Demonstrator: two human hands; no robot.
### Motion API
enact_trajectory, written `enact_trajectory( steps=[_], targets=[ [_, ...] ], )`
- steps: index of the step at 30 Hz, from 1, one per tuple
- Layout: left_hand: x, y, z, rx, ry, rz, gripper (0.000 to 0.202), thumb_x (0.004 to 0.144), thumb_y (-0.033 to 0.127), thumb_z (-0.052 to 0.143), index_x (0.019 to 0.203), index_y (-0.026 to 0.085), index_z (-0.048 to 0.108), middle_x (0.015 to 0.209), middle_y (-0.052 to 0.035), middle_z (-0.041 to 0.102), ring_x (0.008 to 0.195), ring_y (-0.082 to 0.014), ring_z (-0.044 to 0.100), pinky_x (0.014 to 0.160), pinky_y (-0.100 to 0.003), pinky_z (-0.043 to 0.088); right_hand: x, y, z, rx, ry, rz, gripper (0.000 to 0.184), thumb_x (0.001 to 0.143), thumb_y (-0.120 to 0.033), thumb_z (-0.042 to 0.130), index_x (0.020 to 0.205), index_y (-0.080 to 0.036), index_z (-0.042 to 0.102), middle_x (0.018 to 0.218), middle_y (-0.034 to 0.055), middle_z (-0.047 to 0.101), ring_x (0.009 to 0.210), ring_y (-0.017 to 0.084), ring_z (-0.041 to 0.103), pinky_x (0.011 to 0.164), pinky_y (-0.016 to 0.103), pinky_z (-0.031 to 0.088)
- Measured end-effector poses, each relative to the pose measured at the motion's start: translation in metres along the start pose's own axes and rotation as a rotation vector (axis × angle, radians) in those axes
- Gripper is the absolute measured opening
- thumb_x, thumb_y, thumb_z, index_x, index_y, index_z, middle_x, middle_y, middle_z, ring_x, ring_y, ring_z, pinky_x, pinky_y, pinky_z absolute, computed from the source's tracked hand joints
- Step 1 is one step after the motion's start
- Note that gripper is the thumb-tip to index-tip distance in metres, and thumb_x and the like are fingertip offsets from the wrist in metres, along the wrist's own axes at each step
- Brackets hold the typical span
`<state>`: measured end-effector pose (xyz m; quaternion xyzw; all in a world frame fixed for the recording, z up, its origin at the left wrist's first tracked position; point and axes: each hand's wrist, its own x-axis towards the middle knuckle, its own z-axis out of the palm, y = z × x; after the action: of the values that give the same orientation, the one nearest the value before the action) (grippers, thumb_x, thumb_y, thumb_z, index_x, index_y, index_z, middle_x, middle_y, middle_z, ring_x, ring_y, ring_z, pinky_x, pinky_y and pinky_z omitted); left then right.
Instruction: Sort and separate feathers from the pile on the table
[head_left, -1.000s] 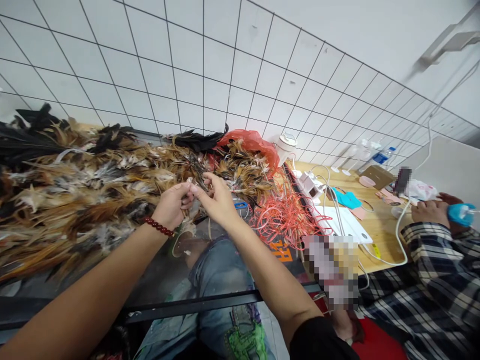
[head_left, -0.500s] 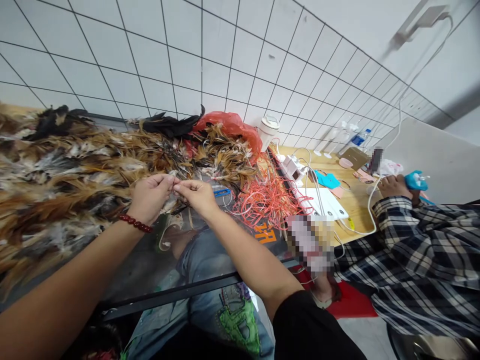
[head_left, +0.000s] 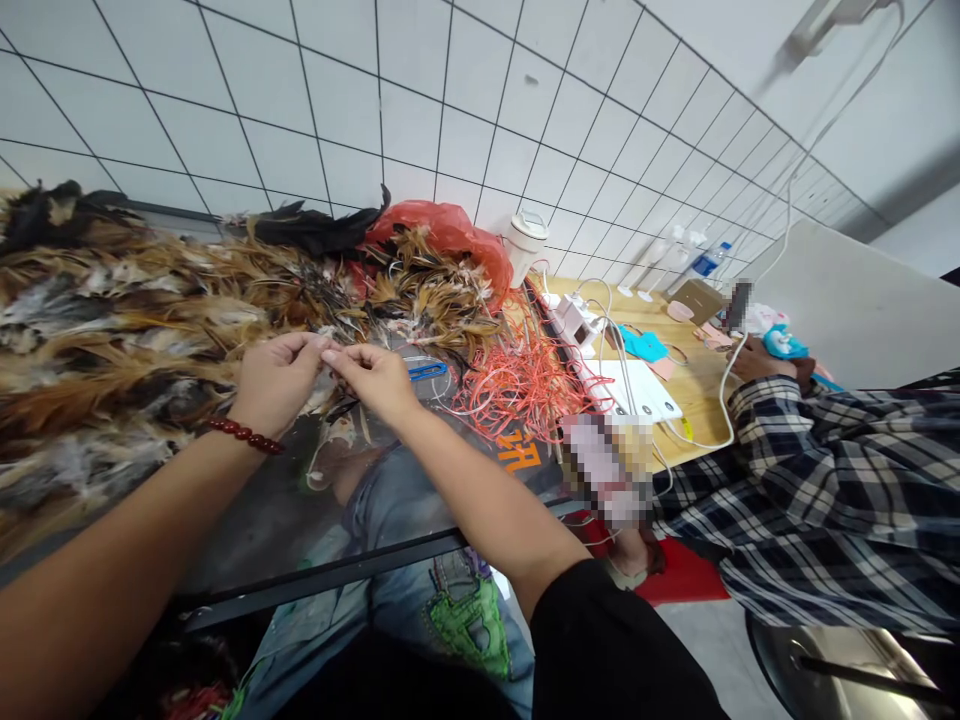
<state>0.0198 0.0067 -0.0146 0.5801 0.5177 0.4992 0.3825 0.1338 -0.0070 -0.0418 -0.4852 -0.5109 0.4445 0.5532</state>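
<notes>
Over the front edge of the feather pile, my left hand [head_left: 277, 382] and my right hand [head_left: 376, 385] meet at their fingertips. Both are closed in a pinch; whatever lies between the fingers is too small and hidden to name. Brown, tan and white feathers [head_left: 142, 320] cover the left and back of the dark glossy tabletop [head_left: 262, 520]. Behind them lie long black feathers [head_left: 307, 228]. Just right of my right hand is a slim blue tool [head_left: 427, 371]. Beyond it spreads a tangle of pink-red cord [head_left: 510, 385].
A red plastic bag [head_left: 457, 235] and a white lidded container [head_left: 525, 245] stand by the tiled wall. White plugs and cables [head_left: 576, 320] run along the wooden table [head_left: 701, 375] on the right. There a co-worker in a plaid sleeve [head_left: 772, 420] holds something blue.
The view has shifted slightly, so most things sit a little further left and higher. My hands keep the same fingertip-to-fingertip pinch.
</notes>
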Motion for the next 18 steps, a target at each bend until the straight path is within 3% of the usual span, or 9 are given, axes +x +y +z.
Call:
enact_trajectory(
  steps=[4,7,11,14,18],
  targets=[
    [-0.001,0.004,-0.001,-0.205,-0.036,-0.098,0.011,0.079,0.021,0.063,0.077,0.011,0.068,0.053,0.0031,0.051,0.050,-0.0071,0.041,0.049,-0.019,0.031,0.002,0.003,-0.002,0.063,-0.047,0.008,0.045,0.072,-0.064,0.066,0.072,-0.019,0.060,0.060,-0.0045,0.055,0.051,0.008,0.043,0.052,0.021,0.036],
    [-0.004,0.012,-0.001,-0.329,-0.055,-0.186,0.010,0.080,0.019,0.061,0.076,0.011,0.066,0.048,0.0049,0.044,0.043,-0.0056,0.032,0.042,-0.019,0.020,0.001,0.003,-0.006,0.093,0.020,-0.004,0.044,0.075,-0.063,0.062,0.074,-0.019,0.059,0.060,-0.0048,0.053,0.050,0.007,0.040,0.052,0.021,0.036],
    [-0.006,0.018,0.000,-0.395,-0.052,-0.229,0.012,0.078,0.021,0.061,0.071,0.011,0.064,0.047,0.0055,0.040,0.039,-0.0048,0.029,0.039,-0.019,0.018,-0.003,-0.003,-0.012,0.012,0.145,-0.087,0.041,0.082,-0.060,0.056,0.081,-0.019,0.062,0.068,-0.0022,0.056,0.060,0.010,0.048,0.059,0.022,0.040],
    [-0.007,0.016,0.001,-0.408,-0.065,-0.216,0.014,0.075,0.024,0.066,0.070,0.011,0.064,0.047,0.0057,0.039,0.039,-0.0045,0.031,0.039,-0.018,0.020,-0.007,-0.009,-0.014,-0.020,0.092,-0.118,0.040,0.085,-0.057,0.052,0.087,-0.019,0.062,0.071,-0.0022,0.057,0.060,0.010,0.048,0.061,0.022,0.041],
    [-0.007,0.014,0.002,-0.409,-0.075,-0.204,0.017,0.072,0.027,0.068,0.069,0.011,0.064,0.049,0.0042,0.042,0.040,-0.0044,0.031,0.039,-0.018,0.018,-0.011,-0.012,-0.012,-0.101,-0.032,-0.114,0.037,0.079,-0.054,0.061,0.077,-0.017,0.063,0.065,-0.0038,0.055,0.059,0.009,0.046,0.061,0.023,0.040]
  ],
)
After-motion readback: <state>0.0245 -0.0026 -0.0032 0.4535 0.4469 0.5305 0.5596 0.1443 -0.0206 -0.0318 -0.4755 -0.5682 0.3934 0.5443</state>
